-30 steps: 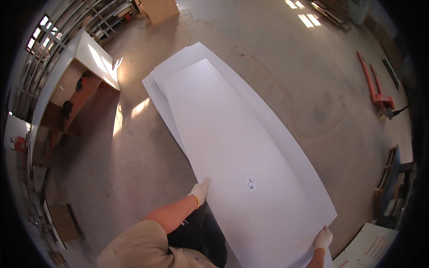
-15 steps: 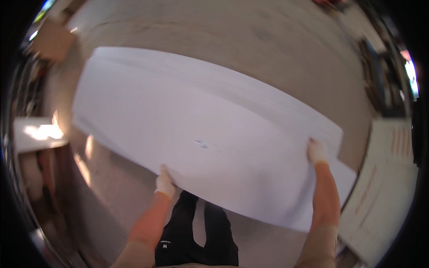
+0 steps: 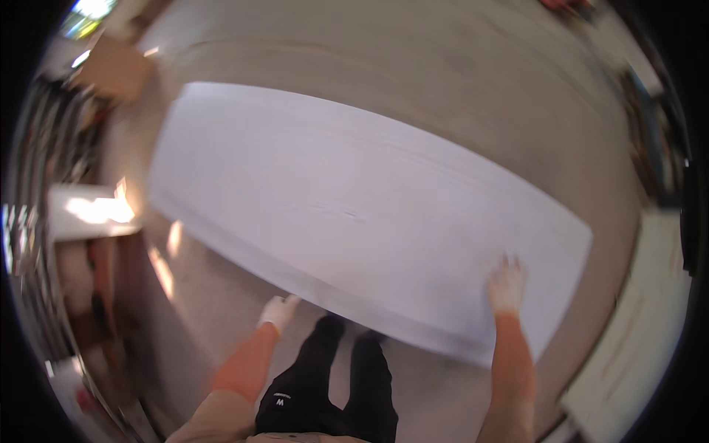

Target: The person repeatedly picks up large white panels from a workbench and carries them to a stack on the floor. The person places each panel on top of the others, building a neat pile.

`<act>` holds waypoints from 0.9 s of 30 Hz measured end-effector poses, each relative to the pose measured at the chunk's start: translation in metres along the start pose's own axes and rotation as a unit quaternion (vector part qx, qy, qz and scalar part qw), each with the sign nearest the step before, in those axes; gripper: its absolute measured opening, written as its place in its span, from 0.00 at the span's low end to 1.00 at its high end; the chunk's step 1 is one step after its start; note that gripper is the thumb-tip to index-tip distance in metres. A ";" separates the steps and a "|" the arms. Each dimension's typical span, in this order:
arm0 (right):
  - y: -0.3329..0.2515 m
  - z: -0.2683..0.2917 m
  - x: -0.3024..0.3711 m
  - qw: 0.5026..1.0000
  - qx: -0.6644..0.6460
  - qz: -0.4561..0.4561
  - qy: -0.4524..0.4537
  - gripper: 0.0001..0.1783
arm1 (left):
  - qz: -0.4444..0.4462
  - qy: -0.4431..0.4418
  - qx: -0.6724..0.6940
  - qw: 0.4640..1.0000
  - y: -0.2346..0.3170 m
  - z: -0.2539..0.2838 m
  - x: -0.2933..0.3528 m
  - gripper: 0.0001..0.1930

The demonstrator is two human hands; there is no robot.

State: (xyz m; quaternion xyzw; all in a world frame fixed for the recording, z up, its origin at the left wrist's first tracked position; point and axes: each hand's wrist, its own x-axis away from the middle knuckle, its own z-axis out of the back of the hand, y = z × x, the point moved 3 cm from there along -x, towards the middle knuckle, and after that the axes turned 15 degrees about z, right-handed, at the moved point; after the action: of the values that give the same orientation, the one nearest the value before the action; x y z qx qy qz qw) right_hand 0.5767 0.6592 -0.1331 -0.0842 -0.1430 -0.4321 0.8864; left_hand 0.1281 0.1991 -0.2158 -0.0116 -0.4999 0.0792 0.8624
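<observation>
A large white sheet (image 3: 325, 170) lies at a slant across the floor in front of me, its right end nearer to me than its left. Along its near side runs a greyer strip, which may be a second layer underneath. Over the right part of the sheet is my right hand (image 3: 507, 286) in a pale glove, open, palm down with fingers stretched forward. My left hand (image 3: 279, 313), also gloved, is just off the near edge, its fingers slightly bent and apart. Motion blurs it, and whether it touches the edge is unclear.
A cardboard box (image 3: 116, 69) stands at the far left. Nearer on that side, a white surface (image 3: 92, 214) catches bright sunlight beside shelving. At the right lies a long pale board (image 3: 628, 325) with reddish marks. Concrete floor (image 3: 443, 81) surrounds the sheet.
The upper sheet has shifted forward over the layer below, and their far edges no longer show a step. My left hand has come off the near edge; my right hand has opened and drawn nearer.
</observation>
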 end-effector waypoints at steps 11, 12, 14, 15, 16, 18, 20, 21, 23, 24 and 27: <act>-0.188 -0.083 0.260 0.933 -0.207 0.013 -0.295 0.27 | 0.045 -0.202 0.222 0.953 -0.050 0.017 0.133 0.24; -0.194 -0.072 0.239 0.936 -0.215 0.008 -0.280 0.27 | 0.032 -0.199 0.235 0.951 -0.047 0.021 0.137 0.23; -0.211 -0.044 0.187 0.940 -0.233 0.004 -0.249 0.27 | 0.011 -0.200 0.268 0.942 -0.044 0.035 0.138 0.23; -0.220 -0.024 0.167 0.940 -0.239 0.010 -0.244 0.27 | 0.013 -0.203 0.294 0.934 -0.057 0.040 0.144 0.23; -0.224 -0.009 0.160 0.940 -0.248 0.005 -0.233 0.27 | 0.007 -0.211 0.309 0.927 -0.068 0.044 0.147 0.22; -0.218 0.011 0.136 0.953 -0.266 0.008 -0.148 0.24 | 0.012 -0.222 0.319 0.921 -0.098 0.047 0.147 0.22; -0.236 0.036 0.131 0.944 -0.304 -0.019 -0.127 0.23 | 0.018 -0.223 0.331 0.917 -0.150 0.052 0.136 0.22; -0.239 0.052 0.123 0.934 -0.324 -0.037 -0.146 0.22 | 0.018 -0.222 0.352 0.909 -0.171 0.035 0.125 0.22; -0.233 0.058 0.111 0.912 -0.371 -0.062 -0.162 0.21 | 0.033 -0.197 0.363 0.910 -0.191 0.052 0.129 0.23; -0.216 0.037 0.110 0.901 -0.401 -0.065 -0.154 0.20 | 0.039 -0.174 0.357 0.917 -0.190 0.077 0.142 0.23; -0.219 0.019 0.089 0.856 -0.479 -0.054 -0.186 0.18 | 0.037 -0.149 0.335 0.930 -0.215 0.125 0.134 0.25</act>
State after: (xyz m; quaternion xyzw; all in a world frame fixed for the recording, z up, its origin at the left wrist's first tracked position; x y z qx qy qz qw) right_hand 0.4520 0.4644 -0.0807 -0.5695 -0.0844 -0.4708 0.6685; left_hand 0.1124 -0.0004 -0.0166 0.2716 -0.5658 0.2749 0.7283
